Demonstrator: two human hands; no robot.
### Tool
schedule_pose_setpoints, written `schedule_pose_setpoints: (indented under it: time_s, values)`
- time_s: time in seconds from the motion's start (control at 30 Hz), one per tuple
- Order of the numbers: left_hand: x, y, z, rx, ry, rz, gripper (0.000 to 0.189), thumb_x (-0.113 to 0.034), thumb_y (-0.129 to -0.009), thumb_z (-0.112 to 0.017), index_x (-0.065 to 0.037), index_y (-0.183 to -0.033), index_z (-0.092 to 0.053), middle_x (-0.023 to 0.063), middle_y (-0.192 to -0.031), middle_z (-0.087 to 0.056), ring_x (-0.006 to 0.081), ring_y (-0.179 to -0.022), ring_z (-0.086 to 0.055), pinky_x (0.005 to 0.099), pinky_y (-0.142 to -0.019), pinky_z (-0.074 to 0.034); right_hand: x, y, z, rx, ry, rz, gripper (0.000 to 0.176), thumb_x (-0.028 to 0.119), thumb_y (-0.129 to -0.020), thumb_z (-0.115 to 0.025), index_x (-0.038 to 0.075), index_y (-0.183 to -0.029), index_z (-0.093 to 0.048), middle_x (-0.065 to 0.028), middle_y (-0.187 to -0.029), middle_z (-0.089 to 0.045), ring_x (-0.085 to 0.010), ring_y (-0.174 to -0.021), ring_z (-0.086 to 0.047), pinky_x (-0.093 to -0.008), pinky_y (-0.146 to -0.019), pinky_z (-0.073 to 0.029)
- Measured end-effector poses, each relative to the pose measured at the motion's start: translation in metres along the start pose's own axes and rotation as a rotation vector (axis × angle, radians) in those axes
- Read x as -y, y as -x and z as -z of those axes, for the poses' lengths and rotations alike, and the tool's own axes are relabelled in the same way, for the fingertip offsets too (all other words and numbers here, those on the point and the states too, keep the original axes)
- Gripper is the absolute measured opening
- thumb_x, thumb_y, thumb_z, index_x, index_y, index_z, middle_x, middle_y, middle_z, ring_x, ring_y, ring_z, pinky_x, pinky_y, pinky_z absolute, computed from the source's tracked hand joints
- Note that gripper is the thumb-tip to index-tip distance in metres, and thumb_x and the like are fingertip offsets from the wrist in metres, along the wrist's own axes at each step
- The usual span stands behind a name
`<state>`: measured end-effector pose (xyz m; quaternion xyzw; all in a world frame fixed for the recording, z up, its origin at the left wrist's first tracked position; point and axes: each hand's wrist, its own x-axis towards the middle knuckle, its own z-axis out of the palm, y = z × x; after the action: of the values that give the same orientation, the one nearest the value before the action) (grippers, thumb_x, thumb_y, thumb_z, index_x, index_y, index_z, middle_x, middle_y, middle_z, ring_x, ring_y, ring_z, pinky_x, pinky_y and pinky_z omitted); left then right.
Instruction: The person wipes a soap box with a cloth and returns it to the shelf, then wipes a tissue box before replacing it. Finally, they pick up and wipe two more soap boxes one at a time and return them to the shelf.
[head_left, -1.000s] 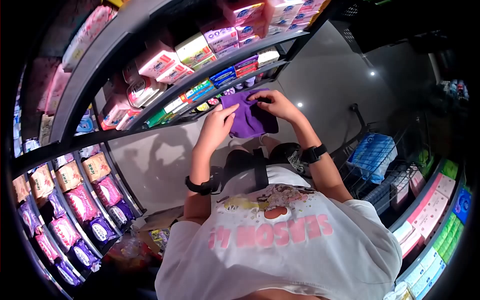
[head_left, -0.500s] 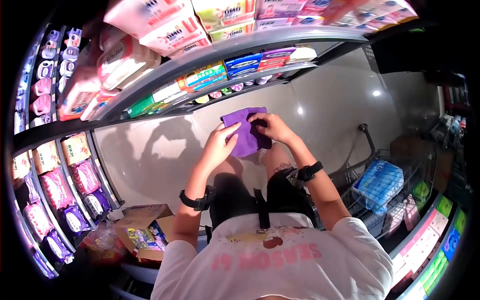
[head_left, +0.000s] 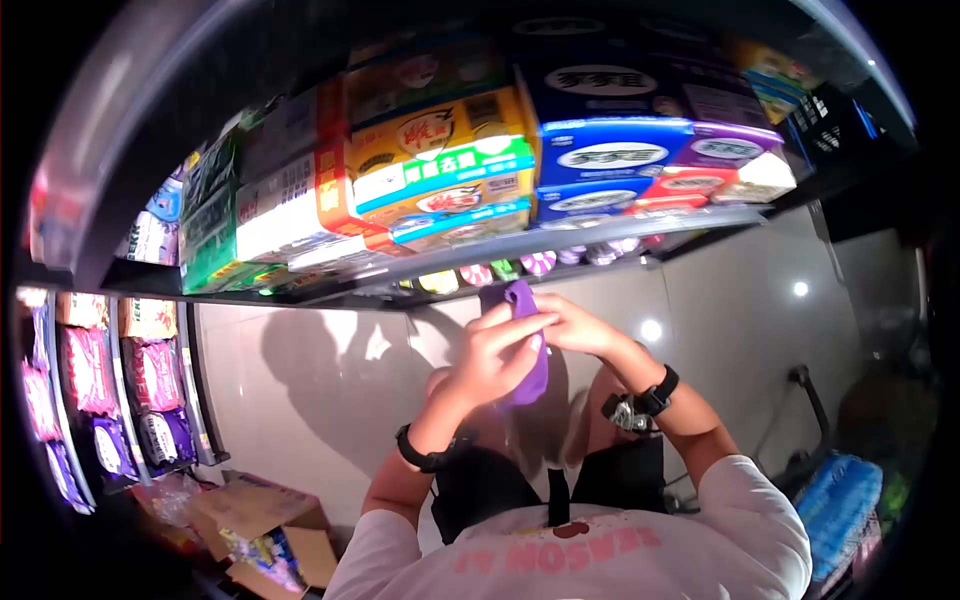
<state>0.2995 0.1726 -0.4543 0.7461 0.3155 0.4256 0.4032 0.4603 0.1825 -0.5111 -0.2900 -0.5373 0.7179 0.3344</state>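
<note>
A purple cloth (head_left: 533, 378) hangs bunched and folded between my two hands, in front of a shelf of boxed goods. My left hand (head_left: 497, 358) is closed on its near left side, fingers stretched across the cloth. From the right, my right hand (head_left: 572, 326) pinches the upper right edge; its fingertips are partly hidden behind the cloth. The two hands meet at the fingers. Both forearms wear black wrist straps.
Blue boxes (head_left: 610, 158) and yellow boxes (head_left: 440, 150) fill the shelf just ahead, its grey edge (head_left: 540, 248) above the hands. Packets (head_left: 155, 375) hang at the left. An opened carton (head_left: 265, 515) sits lower left. A blue pack (head_left: 838, 505) lies lower right.
My view has shifted closer to the lower shelf boxes. The purple cloth, spread flat before, is now folded narrower, and my hands have drawn together.
</note>
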Motion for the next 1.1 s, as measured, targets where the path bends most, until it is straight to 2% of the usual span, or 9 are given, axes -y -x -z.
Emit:
schedule_pose_setpoints:
  time_s: [0.13, 0.2, 0.3, 0.4, 0.63, 0.7, 0.77, 0.87, 1.1]
  values:
    - [0.070, 0.031, -0.010, 0.086, -0.043, 0.086, 0.029, -0.001, -0.076, -0.057, -0.001, -0.105, -0.062, 0.0140, -0.091, -0.060, 0.0207, -0.081, -0.058, 0.0293, -0.070, -0.045, -0.075, -0.003, 0.034, 0.028, 0.067, -0.011, 0.029, 0.013, -0.087, -0.046, -0.002, -0.109, -0.057, -0.0071, -0.105, -0.059, -0.0146, -0.099, -0.052, -0.0275, -0.090, -0.038]
    - [0.091, 0.035, -0.020, 0.074, -0.045, -0.029, 0.036, -0.008, -0.079, -0.057, -0.005, -0.115, -0.057, 0.0132, -0.090, -0.058, 0.0212, -0.076, -0.057, 0.0293, -0.067, -0.045, -0.125, 0.004, 0.046, 0.008, -0.457, -0.210, 0.042, 0.026, -0.091, -0.045, -0.001, -0.124, -0.045, -0.0090, -0.120, -0.051, -0.0167, -0.110, -0.046, -0.0315, -0.096, -0.034]
    - [0.071, 0.038, -0.021, 0.301, 0.048, 0.228, 0.064, -0.022, -0.085, -0.053, -0.012, -0.140, -0.022, 0.0149, -0.098, -0.057, 0.0300, -0.082, -0.058, 0.0342, -0.074, -0.044, -0.110, 0.019, 0.033, 0.112, -0.441, -0.083, 0.057, 0.039, -0.089, -0.048, 0.002, -0.130, -0.035, -0.0084, -0.119, -0.046, -0.0173, -0.112, -0.043, -0.0360, -0.097, -0.032]
    - [0.049, 0.028, -0.015, 0.374, 0.114, 0.067, 0.076, -0.015, -0.080, -0.056, -0.009, -0.142, -0.011, 0.0149, -0.107, -0.054, 0.0276, -0.093, -0.055, 0.0324, -0.084, -0.041, -0.056, 0.028, 0.015, -0.101, -0.224, -0.139, 0.050, 0.028, -0.085, -0.058, 0.002, -0.124, -0.041, -0.0067, -0.108, -0.052, -0.0165, -0.100, -0.051, -0.0316, -0.088, -0.041]
    - [-0.019, -0.009, 0.087, -0.355, -0.957, -0.508, 0.056, -0.013, -0.069, -0.066, -0.003, -0.121, -0.048, 0.0152, -0.112, -0.050, 0.0319, -0.107, -0.046, 0.0428, -0.091, -0.039, -0.053, 0.046, 0.039, -0.366, -0.336, -0.202, 0.030, 0.023, -0.088, -0.054, 0.002, -0.109, -0.053, -0.0043, -0.100, -0.060, -0.0144, -0.086, -0.058, -0.0297, -0.075, -0.048]
    - [-0.045, -0.025, 0.119, -0.532, -0.991, -0.368, 0.053, -0.015, -0.070, -0.066, -0.002, -0.118, -0.049, 0.0148, -0.112, -0.050, 0.0315, -0.106, -0.046, 0.0425, -0.090, -0.039, -0.052, 0.055, 0.031, -0.339, 0.412, -0.347, 0.030, 0.030, -0.089, -0.051, 0.000, -0.093, -0.059, -0.0083, -0.081, -0.064, -0.0202, -0.073, -0.060, -0.0346, -0.066, -0.047]
    - [-0.063, -0.048, 0.151, -0.525, -1.152, -0.494, 0.053, -0.023, -0.071, -0.068, -0.001, -0.115, -0.050, 0.0142, -0.109, -0.050, 0.0311, -0.102, -0.047, 0.0402, -0.088, -0.039, -0.029, 0.060, 0.007, -0.167, 1.346, -0.451, 0.050, 0.045, -0.084, -0.051, -0.003, -0.072, -0.061, -0.0223, -0.067, -0.059, -0.0379, -0.065, -0.058, -0.0437, -0.062, -0.045]
    - [-0.080, -0.057, 0.165, -0.276, -1.374, -0.246, 0.062, -0.039, -0.069, -0.069, -0.001, -0.114, -0.050, 0.0150, -0.104, -0.050, 0.0307, -0.099, -0.046, 0.0377, -0.087, -0.038, -0.048, 0.076, 0.014, -0.136, 1.379, -0.516, 0.052, 0.047, -0.082, -0.052, -0.003, -0.068, -0.061, -0.0230, -0.069, -0.059, -0.0391, -0.065, -0.058, -0.0441, -0.061, -0.045]
    - [-0.085, -0.075, 0.128, -0.173, -1.345, -0.450, 0.057, -0.035, -0.069, -0.070, -0.005, -0.115, -0.051, 0.0127, -0.109, -0.051, 0.0292, -0.099, -0.046, 0.0365, -0.086, -0.036, -0.024, 0.079, 0.000, -0.226, 1.072, -0.475, 0.048, 0.039, -0.084, -0.053, -0.006, -0.069, -0.058, -0.0184, -0.060, -0.059, -0.0314, -0.055, -0.057, -0.0373, -0.054, -0.043]
